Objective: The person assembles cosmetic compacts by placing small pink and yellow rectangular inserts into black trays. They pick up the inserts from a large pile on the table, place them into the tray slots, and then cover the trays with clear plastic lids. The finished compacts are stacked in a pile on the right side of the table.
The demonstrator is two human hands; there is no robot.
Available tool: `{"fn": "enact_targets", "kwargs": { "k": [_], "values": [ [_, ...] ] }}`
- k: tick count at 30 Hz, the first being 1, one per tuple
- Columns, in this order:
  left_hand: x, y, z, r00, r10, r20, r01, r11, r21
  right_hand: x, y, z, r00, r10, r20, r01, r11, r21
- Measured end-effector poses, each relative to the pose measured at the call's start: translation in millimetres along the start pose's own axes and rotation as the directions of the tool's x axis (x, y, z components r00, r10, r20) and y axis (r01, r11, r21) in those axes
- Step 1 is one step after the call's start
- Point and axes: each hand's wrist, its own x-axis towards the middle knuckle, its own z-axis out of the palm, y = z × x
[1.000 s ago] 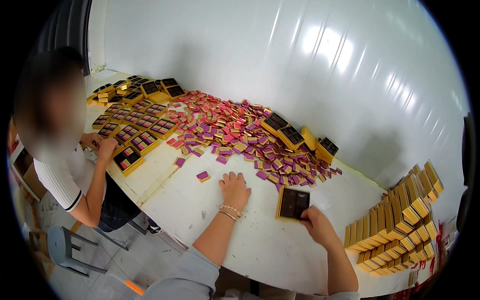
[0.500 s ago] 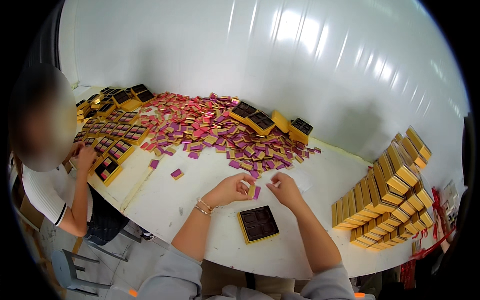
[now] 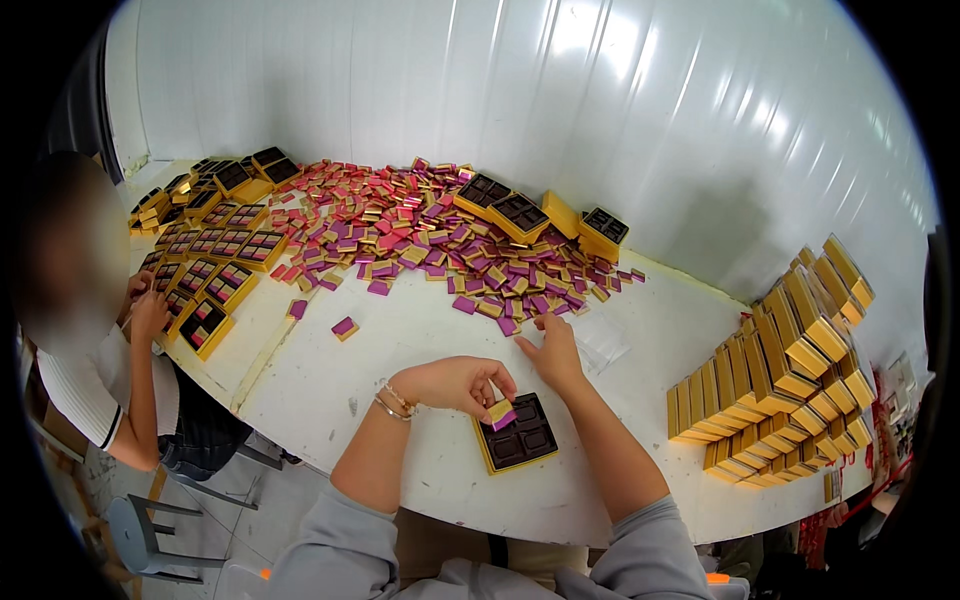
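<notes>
1. L hand (image 3: 460, 384) is bent at the wrist, fingertips clamped on a purple/gold pc (image 3: 501, 414), which is held over the black-lined box's (image 3: 526, 438) far-left corner.
2. R hand (image 3: 556, 356) is held apart from L, beyond the box, near the wrapped-pc pile (image 3: 430, 240), thumb spread from forefinger; other fingers mostly hidden tbh.
3. Box's far-left slot is mostly covered by pc; contact can't be told.
4. Co-worker's hands (image 3: 150, 314), well left of box, are hard to make out.

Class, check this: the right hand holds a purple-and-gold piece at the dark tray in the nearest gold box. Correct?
Wrong hand: the head view shows the left hand holding the purple-and-gold piece at the dark tray in the nearest gold box.
</notes>
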Motion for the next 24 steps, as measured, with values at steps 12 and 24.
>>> {"fn": "enact_targets", "kwargs": {
  "k": [12, 24],
  "values": [
    [2, 20, 21, 0.988, 0.055, 0.141, -0.11, 0.902, 0.417, 26, -4, 42, 0.993, 0.117, -0.023, -0.119, 0.983, -0.142],
    [-47, 14, 132, 0.929, 0.294, -0.225, 0.106, 0.372, 0.922, -10, -10, -15, 0.969, 0.177, 0.173, -0.234, 0.885, 0.403]
  ]
}}
